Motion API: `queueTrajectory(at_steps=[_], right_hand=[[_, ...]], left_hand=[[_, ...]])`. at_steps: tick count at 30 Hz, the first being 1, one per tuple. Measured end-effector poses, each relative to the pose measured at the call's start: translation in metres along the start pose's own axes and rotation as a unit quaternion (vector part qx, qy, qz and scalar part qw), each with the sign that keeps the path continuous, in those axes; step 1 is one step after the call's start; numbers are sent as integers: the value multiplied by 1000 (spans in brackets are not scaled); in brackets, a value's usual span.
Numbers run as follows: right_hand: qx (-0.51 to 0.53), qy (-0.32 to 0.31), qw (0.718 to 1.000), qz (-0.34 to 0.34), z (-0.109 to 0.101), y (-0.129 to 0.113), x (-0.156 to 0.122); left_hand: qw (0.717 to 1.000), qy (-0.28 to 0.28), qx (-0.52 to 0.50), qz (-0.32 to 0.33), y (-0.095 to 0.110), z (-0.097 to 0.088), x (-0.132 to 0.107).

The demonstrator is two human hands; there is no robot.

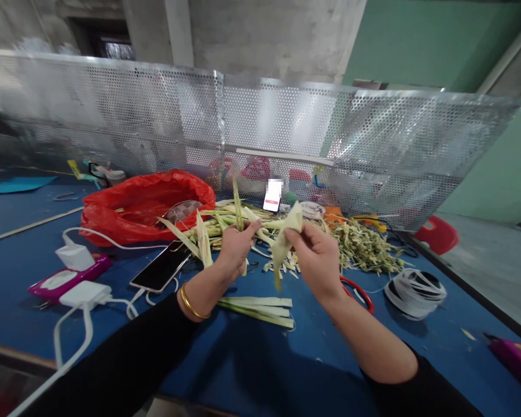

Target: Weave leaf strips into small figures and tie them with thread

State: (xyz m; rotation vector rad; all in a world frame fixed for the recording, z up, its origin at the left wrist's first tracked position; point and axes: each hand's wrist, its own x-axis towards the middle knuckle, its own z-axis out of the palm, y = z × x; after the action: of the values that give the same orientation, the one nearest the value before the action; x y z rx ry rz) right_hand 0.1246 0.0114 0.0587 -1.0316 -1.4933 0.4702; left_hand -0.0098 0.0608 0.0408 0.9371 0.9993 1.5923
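Note:
My left hand (235,250), a gold bangle at the wrist, is closed around a narrow upright leaf strip (237,200). My right hand (318,255) pinches a broad, folded pale-green leaf piece (281,248) between thumb and fingers; its lower end hangs down. Both hands are raised over the table, a little apart. Behind them lies a heap of long leaf strips (205,246), partly hidden by my left hand. Several cut leaf strips (260,313) lie flat below the hands. Beside my right wrist is a red loop handle (359,293), probably of scissors, partly covered.
A red plastic bag (125,217) stands open at left, near a phone (162,267) and a magenta power strip (65,282) with white cables. A lit phone (272,194) leans against the perforated screen (278,121). Dried trimmings (369,246) and a white coil (415,294) lie right.

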Motion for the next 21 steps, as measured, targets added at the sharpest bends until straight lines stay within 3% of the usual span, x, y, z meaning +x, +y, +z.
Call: queueTrajectory(at_steps=[9, 16, 21], right_hand=[[-64, 102, 985, -127, -18, -23, -4], [-97, 157, 970, -160, -32, -39, -4], [-74, 213, 963, -146, -49, -52, -7]], left_hand=[[999, 36, 7, -9, -4, -9, 15], [997, 69, 35, -9, -6, -13, 23], [993, 96, 62, -7, -11, -21, 32]])
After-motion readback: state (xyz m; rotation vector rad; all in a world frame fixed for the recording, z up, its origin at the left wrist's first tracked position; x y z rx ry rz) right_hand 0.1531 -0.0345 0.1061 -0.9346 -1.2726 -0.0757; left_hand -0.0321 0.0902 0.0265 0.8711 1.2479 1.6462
